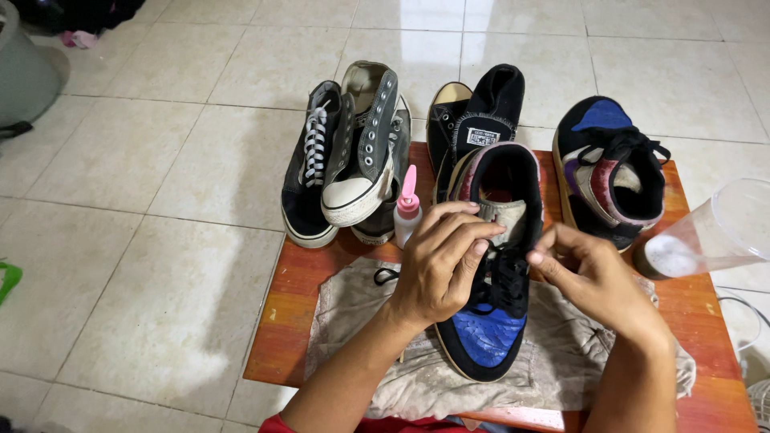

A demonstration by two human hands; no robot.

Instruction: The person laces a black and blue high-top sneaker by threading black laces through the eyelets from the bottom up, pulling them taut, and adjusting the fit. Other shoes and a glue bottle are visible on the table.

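Low on a small orange table, over a grey cloth, lies the black-and-blue sneaker at frame centre — long axis running toe-down toward the viewer. Left hand pinches its lace; right hand curls at the collar's right side, fingers together — both equally near.

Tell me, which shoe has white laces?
The black high-top sneaker at the far left of the row. Its laces are white; the other shoes show black laces or none visible.
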